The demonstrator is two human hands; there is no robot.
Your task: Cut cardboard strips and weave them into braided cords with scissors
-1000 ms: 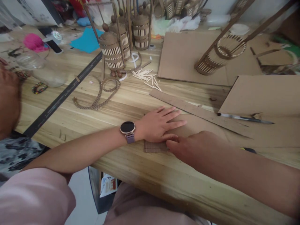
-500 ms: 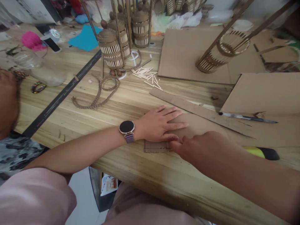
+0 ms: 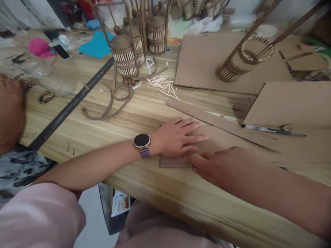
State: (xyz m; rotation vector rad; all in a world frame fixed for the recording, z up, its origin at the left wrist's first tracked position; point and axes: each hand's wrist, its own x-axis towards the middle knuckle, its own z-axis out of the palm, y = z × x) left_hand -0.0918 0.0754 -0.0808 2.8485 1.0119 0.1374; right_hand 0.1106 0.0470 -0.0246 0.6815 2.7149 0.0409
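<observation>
My left hand (image 3: 178,137) lies flat with fingers spread on a piece of brown cardboard (image 3: 170,162), pressing it to the wooden table. A watch (image 3: 141,140) sits on that wrist. My right hand (image 3: 214,162) is closed low over the same cardboard, just right of my left thumb. Its fingers are curled, and what they hold is hidden. Along the near edge of the cardboard runs a dark line. A narrow cardboard strip (image 3: 196,112) lies slantwise beyond both hands, with a pen (image 3: 274,130) to its right.
Several stick-and-cardboard lanterns (image 3: 124,58) stand at the back; another (image 3: 232,65) leans on a large cardboard sheet (image 3: 196,55). Small sticks (image 3: 162,82), a braided cord (image 3: 111,103) and a long dark ruler-like strip (image 3: 74,100) lie on the table. Another person's arm (image 3: 10,113) is at left.
My right hand has shifted slightly right, leaving a small gap from my left thumb. The yellow and black handle seen beside my right forearm is now almost wholly hidden. My left hand stays put.
</observation>
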